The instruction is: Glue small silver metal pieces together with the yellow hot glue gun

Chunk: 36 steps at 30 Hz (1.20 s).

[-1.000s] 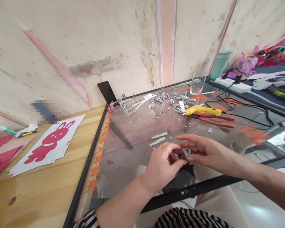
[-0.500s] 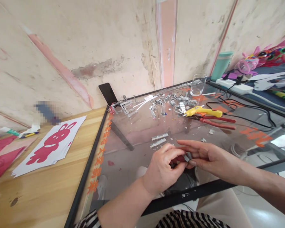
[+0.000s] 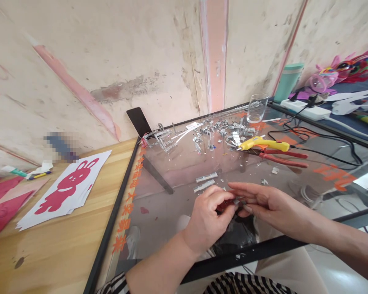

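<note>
My left hand [image 3: 207,214] and my right hand [image 3: 263,204] meet over the near part of the glass table [image 3: 178,163]. Both pinch a small red and silver metal piece [image 3: 230,203] between their fingertips. The left fingers curl round it from the left; the right hand's fingers lie stretched above it with thumb and finger closed on it. Two short silver metal strips [image 3: 205,181] lie on the glass just beyond the hands.
Farther back lie a yellow glue gun [image 3: 262,143], red-handled pliers [image 3: 279,157], a heap of silver metal bits [image 3: 221,130], a drinking glass [image 3: 256,108] and a black phone [image 3: 138,120]. Black cables [image 3: 322,145] run right. Red rabbit paper cutouts [image 3: 64,188] lie on the wooden table at left.
The hands have stayed together over the same spot, fingers shifting slightly on the small piece; the camera view drifted a little.
</note>
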Motion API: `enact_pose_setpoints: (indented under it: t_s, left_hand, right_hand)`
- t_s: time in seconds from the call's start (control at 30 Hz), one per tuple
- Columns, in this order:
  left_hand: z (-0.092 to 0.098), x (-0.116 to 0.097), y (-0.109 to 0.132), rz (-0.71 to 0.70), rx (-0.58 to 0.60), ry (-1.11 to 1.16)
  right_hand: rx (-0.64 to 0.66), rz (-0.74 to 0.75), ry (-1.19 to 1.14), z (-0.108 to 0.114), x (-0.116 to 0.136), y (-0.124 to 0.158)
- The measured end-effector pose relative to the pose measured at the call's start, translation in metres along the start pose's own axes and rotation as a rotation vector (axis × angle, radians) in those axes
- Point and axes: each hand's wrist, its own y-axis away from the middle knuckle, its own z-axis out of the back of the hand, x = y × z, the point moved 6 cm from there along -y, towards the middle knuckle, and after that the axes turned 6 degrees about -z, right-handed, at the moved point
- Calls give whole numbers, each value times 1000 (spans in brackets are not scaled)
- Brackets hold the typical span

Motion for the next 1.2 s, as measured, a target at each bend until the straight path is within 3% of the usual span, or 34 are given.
enact_pose_setpoints:
  t_s: [0.17, 0.23, 0.33, 0.43, 0.57, 0.83, 1.03, 1.2]
  left_hand:
    - [19, 1, -5, -63, -70, -90]
    - [24, 0, -7, -134, -19, -166]
    - [23, 3, -9, -175, 139, -330]
    - [18, 8, -8, -163, 290, -444]
    - [11, 4, -4, -187, 339, -441]
    - [-8, -9, -1, -331, 137, -352]
    - [-17, -4, -2, -317, 107, -371]
    - [-12, -11, -2, -349, 84, -326]
  right_hand:
    - [-258, 240, 522, 21, 9, -1]
    - [-311, 362, 763, 22, 11, 0]
    - [-240, 437, 926, 15, 8, 2]
    - [-172, 430, 924, 11, 8, 5]
    - [-219, 372, 909, 22, 9, 9]
    - [-181, 241, 961, 24, -2, 3]
    - [-168, 213, 743, 18, 16, 6]
    - [-119, 163, 680, 13, 19, 2]
